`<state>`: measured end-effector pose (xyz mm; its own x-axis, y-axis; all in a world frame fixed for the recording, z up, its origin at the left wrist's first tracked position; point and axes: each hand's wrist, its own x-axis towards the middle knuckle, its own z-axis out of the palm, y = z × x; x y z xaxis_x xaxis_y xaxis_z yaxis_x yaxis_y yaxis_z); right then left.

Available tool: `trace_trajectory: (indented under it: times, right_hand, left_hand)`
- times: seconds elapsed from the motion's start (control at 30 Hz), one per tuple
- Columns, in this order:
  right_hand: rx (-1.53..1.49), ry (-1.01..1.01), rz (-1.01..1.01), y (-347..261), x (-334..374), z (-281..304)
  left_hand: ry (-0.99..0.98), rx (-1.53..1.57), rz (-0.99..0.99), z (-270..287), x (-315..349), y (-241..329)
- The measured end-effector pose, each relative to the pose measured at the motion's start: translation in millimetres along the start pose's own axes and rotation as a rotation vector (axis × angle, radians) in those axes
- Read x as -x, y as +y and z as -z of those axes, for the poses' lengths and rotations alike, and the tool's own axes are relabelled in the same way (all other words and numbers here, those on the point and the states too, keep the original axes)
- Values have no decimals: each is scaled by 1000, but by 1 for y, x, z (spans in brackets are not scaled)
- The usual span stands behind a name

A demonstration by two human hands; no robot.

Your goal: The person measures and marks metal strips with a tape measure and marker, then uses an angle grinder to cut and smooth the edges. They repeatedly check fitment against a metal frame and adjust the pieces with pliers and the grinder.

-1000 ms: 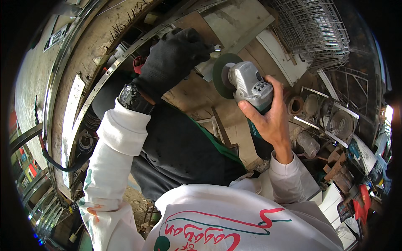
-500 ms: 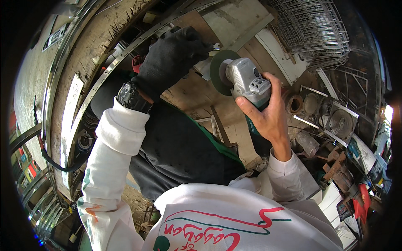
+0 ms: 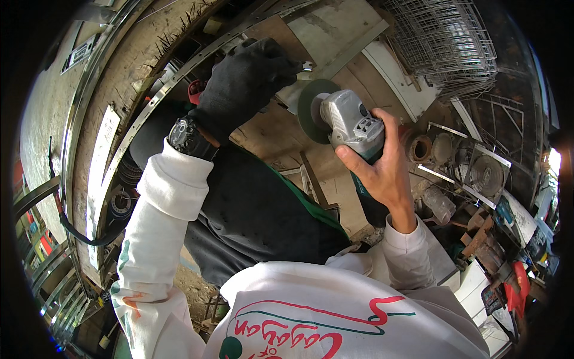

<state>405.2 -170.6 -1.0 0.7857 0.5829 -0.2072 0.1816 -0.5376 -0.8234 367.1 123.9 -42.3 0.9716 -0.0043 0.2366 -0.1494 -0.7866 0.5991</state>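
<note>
My left hand [image 3: 251,78], in a black glove with a watch [image 3: 185,136] at the wrist, is closed on a small metal piece [image 3: 307,67] whose shiny end pokes out past the fingers. My bare right hand [image 3: 390,170] wraps round the body of a grey and teal angle grinder [image 3: 351,119]. Its thin greenish disc [image 3: 311,115] faces left, a little below the metal piece and apart from it. Whether the disc is spinning I cannot tell. The glove hides most of the metal piece.
A perforated metal strip [image 3: 134,127] curves along the left by a worktop [image 3: 98,140]. Rolled wire mesh [image 3: 445,45] lies at the far right. Below it are metal frames, a round grille [image 3: 487,175] and a clear plastic bottle [image 3: 438,204]. My dark-clad leg [image 3: 257,209] lies beneath my arms.
The grinder and its disc have shifted slightly down and left, a little away from the metal piece's end. My left hand has barely moved.
</note>
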Motion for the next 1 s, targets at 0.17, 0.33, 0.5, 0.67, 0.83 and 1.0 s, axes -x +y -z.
trace_trajectory:
  times: [0.17,0.33,0.5,0.67,0.83,1.0]
  right_hand:
    - [-29,18,-24,5,3,2]
    - [-58,73,-71,9,4,6]
    - [-27,151,-22,14,-5,8]
    - [30,229,-27,9,-23,10]
    - [72,248,18,9,-43,11]
    - [75,262,49,10,-53,8]
  left_hand:
    - [15,-30,5,-1,1,1]
    - [-7,-55,52,1,6,14]
    - [94,-269,-130,-8,8,8]
    - [40,-293,-124,-7,7,9]
    - [19,-392,-93,-8,6,15]
    - [192,-363,-108,-15,8,9]
